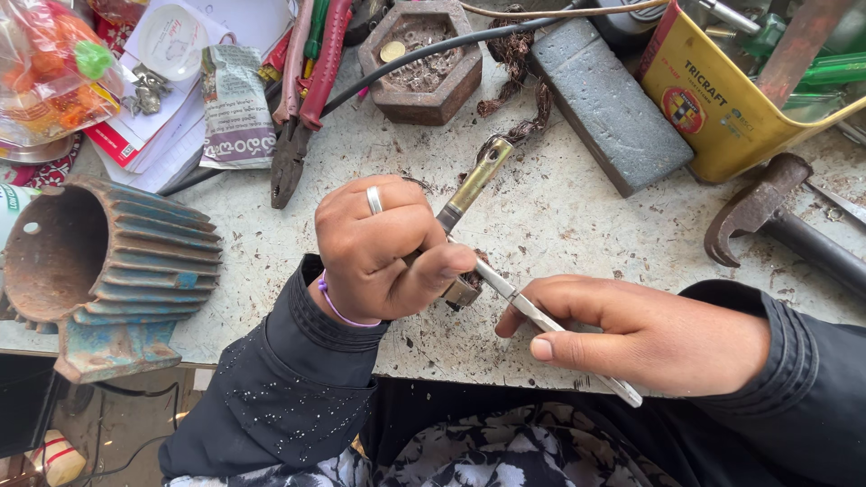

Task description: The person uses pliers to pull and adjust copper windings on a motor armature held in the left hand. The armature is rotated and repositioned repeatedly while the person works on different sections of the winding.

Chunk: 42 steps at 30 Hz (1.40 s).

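Observation:
My left hand (pixel 383 252), with a ring and a purple wrist band, is closed around a brass-coloured metal tool (pixel 474 185) whose end points up and right over the workbench (pixel 559 216). A small dark square part (pixel 462 290) sits at the tool's lower end under my thumb. My right hand (pixel 631 334) pinches a thin silver blade-like tool (pixel 541 320); its tip touches the small part.
A rusty blue finned motor housing (pixel 99 261) stands at the left edge. Red-handled pliers (pixel 302 90), a hexagonal rusty block (pixel 419 59), a grey stone block (pixel 609 104), a yellow can (pixel 731 99) and a hammer (pixel 776 216) lie behind. Papers and packets (pixel 180 81) sit at back left.

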Motion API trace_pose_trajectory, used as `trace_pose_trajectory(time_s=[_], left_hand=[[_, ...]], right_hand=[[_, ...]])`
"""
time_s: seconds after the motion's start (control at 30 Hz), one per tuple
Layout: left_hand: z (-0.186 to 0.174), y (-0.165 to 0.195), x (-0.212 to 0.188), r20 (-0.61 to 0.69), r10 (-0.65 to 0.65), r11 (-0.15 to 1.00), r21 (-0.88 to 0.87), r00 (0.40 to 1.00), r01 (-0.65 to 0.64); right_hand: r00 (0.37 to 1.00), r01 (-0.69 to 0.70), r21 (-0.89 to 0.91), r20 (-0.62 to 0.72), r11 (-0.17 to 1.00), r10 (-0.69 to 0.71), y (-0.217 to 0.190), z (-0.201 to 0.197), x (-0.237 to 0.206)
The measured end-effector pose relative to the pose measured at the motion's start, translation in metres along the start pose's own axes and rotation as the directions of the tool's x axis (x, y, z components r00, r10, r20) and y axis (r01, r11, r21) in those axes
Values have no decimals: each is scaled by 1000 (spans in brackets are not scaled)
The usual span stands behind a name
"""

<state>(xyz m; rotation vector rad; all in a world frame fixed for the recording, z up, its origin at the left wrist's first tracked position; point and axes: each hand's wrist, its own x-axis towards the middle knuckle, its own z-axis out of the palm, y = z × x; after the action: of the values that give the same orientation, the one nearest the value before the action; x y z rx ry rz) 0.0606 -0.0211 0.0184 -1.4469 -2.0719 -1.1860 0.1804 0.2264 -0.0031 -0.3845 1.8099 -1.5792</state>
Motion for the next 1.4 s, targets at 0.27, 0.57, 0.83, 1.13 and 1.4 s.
trace_pose_trajectory(time_s=[0.27, 0.57, 0.83, 1.13, 1.4], left_hand=[[5, -1, -1, -51, -40, 997, 56, 998, 43], [5, 1, 6, -9, -142, 987, 71, 990, 142], [4, 4, 8, -39, -190, 982, 7, 981, 190], [3, -18, 3, -22, -174, 969, -181, 985, 167], [-1, -36, -1, -92, -227, 927, -327, 969, 186]], right_hand=[[991, -83, 310, -72, 947, 110, 1, 11, 6], [904, 3, -305, -407, 952, -133, -3, 23, 8], [778, 26, -713, -425, 700, -462, -11, 32, 13], [980, 131, 151, -172, 980, -104, 0, 1, 3], [978, -106, 291, -141, 951, 153, 14, -6, -7]])
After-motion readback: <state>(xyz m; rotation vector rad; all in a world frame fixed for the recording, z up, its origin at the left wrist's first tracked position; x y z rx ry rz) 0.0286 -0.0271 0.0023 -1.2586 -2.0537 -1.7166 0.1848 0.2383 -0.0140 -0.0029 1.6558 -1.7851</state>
